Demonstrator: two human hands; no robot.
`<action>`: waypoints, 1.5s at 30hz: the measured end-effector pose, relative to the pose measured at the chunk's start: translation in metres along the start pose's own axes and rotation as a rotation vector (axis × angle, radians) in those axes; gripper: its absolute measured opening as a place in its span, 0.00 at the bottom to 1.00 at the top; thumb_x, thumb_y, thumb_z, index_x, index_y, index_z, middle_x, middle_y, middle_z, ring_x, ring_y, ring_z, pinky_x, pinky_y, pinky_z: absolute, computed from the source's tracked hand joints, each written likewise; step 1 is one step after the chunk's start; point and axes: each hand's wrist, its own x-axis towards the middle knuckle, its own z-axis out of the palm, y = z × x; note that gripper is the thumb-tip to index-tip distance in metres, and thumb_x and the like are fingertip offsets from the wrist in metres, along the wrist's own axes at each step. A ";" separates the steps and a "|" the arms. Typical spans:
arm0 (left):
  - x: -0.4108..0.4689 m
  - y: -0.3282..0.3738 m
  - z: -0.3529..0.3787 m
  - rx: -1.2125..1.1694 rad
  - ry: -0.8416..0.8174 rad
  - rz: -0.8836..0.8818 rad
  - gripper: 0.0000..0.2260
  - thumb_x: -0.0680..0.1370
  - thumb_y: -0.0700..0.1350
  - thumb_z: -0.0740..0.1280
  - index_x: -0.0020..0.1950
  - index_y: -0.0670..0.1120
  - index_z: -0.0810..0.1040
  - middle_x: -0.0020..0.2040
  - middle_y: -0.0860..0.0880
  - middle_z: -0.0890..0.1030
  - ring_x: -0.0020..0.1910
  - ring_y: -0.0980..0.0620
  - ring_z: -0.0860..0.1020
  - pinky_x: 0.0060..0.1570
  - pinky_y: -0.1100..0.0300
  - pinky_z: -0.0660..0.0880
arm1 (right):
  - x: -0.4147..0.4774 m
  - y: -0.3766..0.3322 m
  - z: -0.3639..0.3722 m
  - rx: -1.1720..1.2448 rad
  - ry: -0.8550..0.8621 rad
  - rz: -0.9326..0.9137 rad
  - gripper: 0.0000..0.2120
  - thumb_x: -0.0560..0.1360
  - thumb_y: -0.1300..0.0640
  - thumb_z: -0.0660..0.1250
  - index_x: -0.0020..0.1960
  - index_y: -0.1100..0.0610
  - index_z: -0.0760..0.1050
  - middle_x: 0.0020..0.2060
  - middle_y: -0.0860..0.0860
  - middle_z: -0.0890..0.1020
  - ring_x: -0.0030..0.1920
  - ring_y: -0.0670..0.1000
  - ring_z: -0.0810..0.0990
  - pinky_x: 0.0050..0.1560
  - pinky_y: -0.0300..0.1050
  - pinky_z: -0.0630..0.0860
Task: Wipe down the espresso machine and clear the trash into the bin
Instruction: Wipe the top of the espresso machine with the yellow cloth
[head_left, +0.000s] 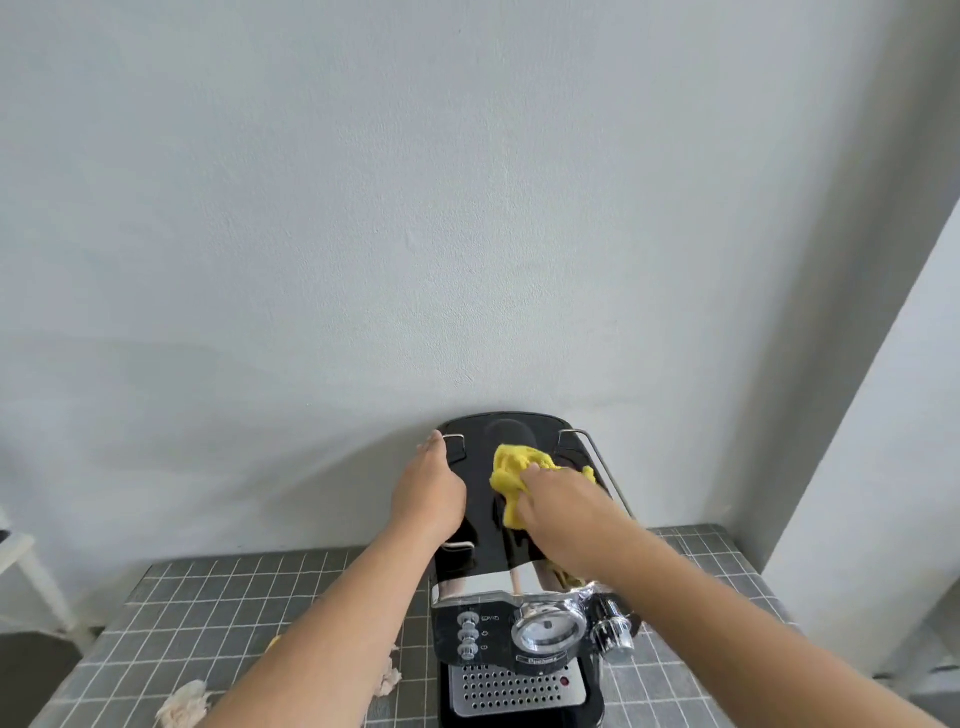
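Observation:
A black and chrome espresso machine (480, 535) stands on a grey tiled counter (208, 613) against the wall. My right hand (561, 512) presses a crumpled yellow cloth (511, 470) onto the machine's glossy black top. My left hand (431, 491) lies flat along the top's left edge, fingers reaching toward the back corner. Crumpled beige paper trash (182, 711) sits on the counter at lower left, and a smaller scrap (389, 680) lies beside the machine's base. No bin is in view.
A pale wall rises right behind the machine, with a wall corner at the right (857, 415). A white furniture leg (31, 566) stands left of the counter. A small yellow bit (274, 643) shows beside my left forearm.

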 end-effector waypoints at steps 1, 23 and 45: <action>0.000 0.000 0.000 -0.001 0.002 -0.001 0.27 0.78 0.34 0.51 0.78 0.43 0.51 0.77 0.45 0.59 0.75 0.45 0.60 0.70 0.54 0.62 | -0.003 0.002 -0.012 0.026 -0.021 -0.025 0.13 0.81 0.57 0.52 0.54 0.61 0.73 0.47 0.56 0.77 0.46 0.56 0.75 0.46 0.47 0.71; 0.000 -0.002 0.001 0.020 0.012 -0.011 0.28 0.79 0.36 0.51 0.78 0.48 0.49 0.77 0.47 0.58 0.70 0.43 0.67 0.64 0.54 0.67 | 0.136 0.069 -0.036 -0.026 -0.236 0.077 0.16 0.78 0.57 0.55 0.61 0.58 0.75 0.56 0.56 0.77 0.54 0.56 0.75 0.55 0.48 0.71; 0.001 0.001 0.000 0.085 0.025 -0.026 0.27 0.79 0.37 0.51 0.78 0.46 0.51 0.76 0.44 0.61 0.72 0.43 0.65 0.67 0.53 0.66 | 0.086 0.053 -0.005 -0.132 0.018 0.000 0.13 0.79 0.59 0.53 0.59 0.57 0.72 0.58 0.55 0.75 0.61 0.57 0.72 0.60 0.49 0.68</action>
